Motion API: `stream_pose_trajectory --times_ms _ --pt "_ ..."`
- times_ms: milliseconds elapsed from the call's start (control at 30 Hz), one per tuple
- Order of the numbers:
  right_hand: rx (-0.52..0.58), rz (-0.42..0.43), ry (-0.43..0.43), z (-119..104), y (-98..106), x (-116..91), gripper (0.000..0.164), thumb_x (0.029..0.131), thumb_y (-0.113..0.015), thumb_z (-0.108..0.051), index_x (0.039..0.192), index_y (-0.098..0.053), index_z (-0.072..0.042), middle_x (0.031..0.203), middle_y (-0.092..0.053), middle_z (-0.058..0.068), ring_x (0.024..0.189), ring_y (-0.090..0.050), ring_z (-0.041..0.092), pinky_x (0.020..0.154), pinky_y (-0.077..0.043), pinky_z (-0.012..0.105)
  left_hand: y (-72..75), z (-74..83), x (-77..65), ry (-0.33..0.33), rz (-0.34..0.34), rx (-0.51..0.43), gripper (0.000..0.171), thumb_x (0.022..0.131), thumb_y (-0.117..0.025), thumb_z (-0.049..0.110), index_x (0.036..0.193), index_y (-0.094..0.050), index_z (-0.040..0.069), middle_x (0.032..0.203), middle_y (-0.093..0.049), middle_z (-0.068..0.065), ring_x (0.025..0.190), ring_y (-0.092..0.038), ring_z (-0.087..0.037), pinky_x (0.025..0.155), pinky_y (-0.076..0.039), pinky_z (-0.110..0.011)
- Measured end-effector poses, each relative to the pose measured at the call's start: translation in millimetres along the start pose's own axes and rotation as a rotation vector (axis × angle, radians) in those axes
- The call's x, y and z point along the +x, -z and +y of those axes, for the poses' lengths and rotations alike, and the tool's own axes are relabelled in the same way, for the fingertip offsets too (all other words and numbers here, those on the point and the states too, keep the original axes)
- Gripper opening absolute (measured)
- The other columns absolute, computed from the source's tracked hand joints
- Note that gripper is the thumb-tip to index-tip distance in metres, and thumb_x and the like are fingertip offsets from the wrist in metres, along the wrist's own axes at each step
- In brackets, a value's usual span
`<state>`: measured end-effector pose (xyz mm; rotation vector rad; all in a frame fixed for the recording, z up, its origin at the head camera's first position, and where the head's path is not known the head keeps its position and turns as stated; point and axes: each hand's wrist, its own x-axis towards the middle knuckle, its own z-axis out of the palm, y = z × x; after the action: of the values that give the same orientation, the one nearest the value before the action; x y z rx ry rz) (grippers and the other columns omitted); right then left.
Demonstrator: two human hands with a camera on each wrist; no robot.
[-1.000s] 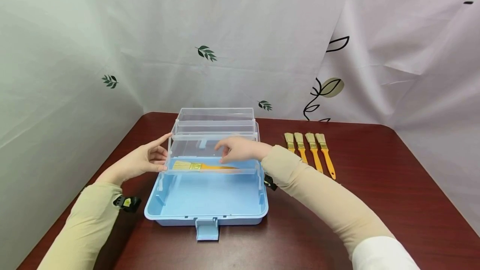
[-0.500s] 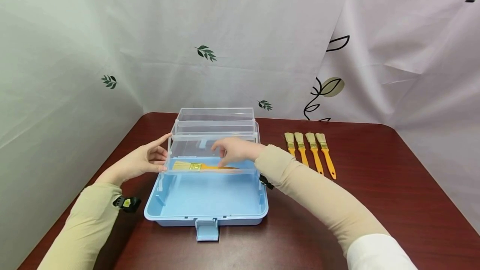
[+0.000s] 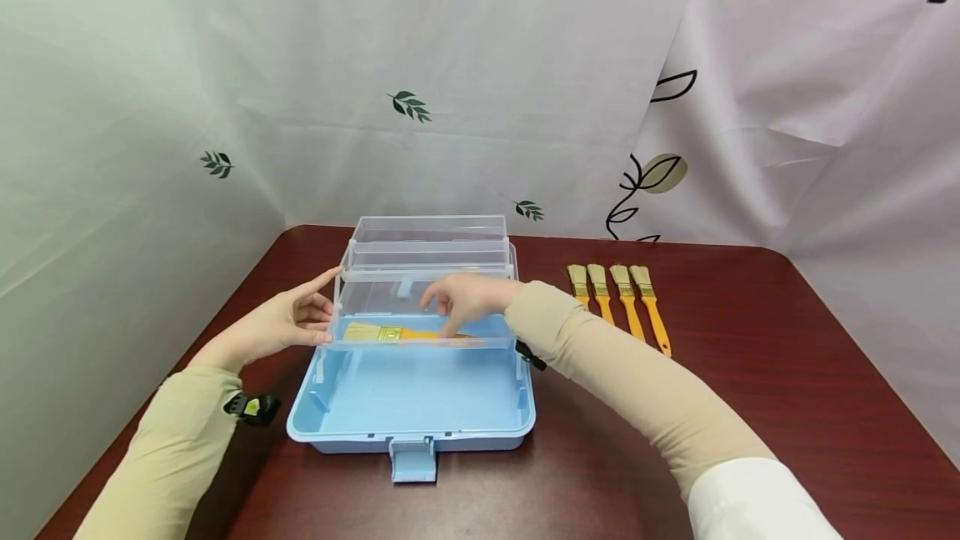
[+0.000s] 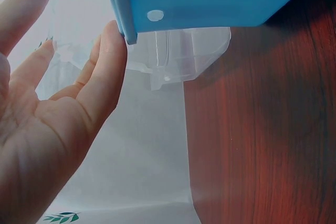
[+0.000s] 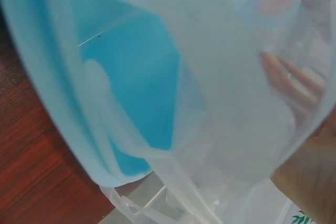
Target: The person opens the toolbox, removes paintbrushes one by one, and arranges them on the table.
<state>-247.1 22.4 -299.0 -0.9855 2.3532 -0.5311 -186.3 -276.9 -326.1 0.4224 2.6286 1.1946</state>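
Observation:
In the head view, a paintbrush (image 3: 390, 332) with pale bristles and a yellow-orange handle lies crosswise in the front clear tray (image 3: 495, 343) of an opened light-blue toolbox (image 3: 412, 445). My right hand (image 3: 468, 297) reaches into that tray, its thumb at the brush handle and its index finger bent and apart from the thumb. At the tray's left side is my left hand (image 3: 288, 319), index finger and thumb spread towards two of its corners. The left wrist view shows its fingers (image 4: 107, 69) fairly straight beside the blue box edge. Clear plastic blurs my right fingers in the right wrist view.
Several matching paintbrushes (image 3: 622, 298) lie side by side on the dark red table (image 3: 750, 373), right of the toolbox. Another clear tray (image 3: 431, 229) rises behind the front one. The toolbox latch (image 3: 413, 463) hangs down in front. A pale curtain (image 3: 480, 65) stands behind.
My right hand has shifted slightly left and its thumb has lowered to the brush handle. The left hand, the toolbox and the brushes have stayed in place.

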Motion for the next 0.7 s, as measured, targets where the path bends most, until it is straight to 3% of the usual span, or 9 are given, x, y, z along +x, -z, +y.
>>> stream_pose_trajectory --times_ms 233,500,700 --pt "0.024 -0.029 0.024 1.0 -0.7 2.5 0.048 0.084 -0.070 -0.006 0.129 -0.055 -0.012 0.094 -0.055 0.001 0.091 -0.053 0.015 0.076 -0.045 0.025 -0.1 -0.4 0.5 0.002 0.002 0.010 0.103 0.077 -0.078 0.022 0.154 -0.009 0.018 0.110 -0.051 -0.018 0.098 -0.057 -0.025 0.081 -0.052 -0.021" --pt "0.096 -0.086 0.051 -2.7 -2.3 4.1 0.051 0.084 -0.060 0.008 0.130 -0.055 -0.013 0.098 -0.054 0.002 0.080 -0.051 0.015 0.060 -0.041 0.022 0.1 -0.6 0.4 -0.010 0.000 0.003 0.103 0.077 -0.078 0.021 0.154 -0.009 0.017 0.110 -0.051 -0.018 0.098 -0.056 -0.025 0.080 -0.051 -0.019" --pt "0.104 -0.104 0.058 -4.9 -3.3 4.0 0.053 0.085 -0.058 0.011 0.131 -0.054 -0.014 0.101 -0.054 0.002 0.084 -0.053 0.015 0.061 -0.043 0.021 -0.2 -0.3 0.2 -0.007 0.000 -0.002 0.102 0.078 -0.078 0.020 0.154 -0.009 0.017 0.110 -0.051 -0.018 0.098 -0.056 -0.025 0.080 -0.051 -0.019"
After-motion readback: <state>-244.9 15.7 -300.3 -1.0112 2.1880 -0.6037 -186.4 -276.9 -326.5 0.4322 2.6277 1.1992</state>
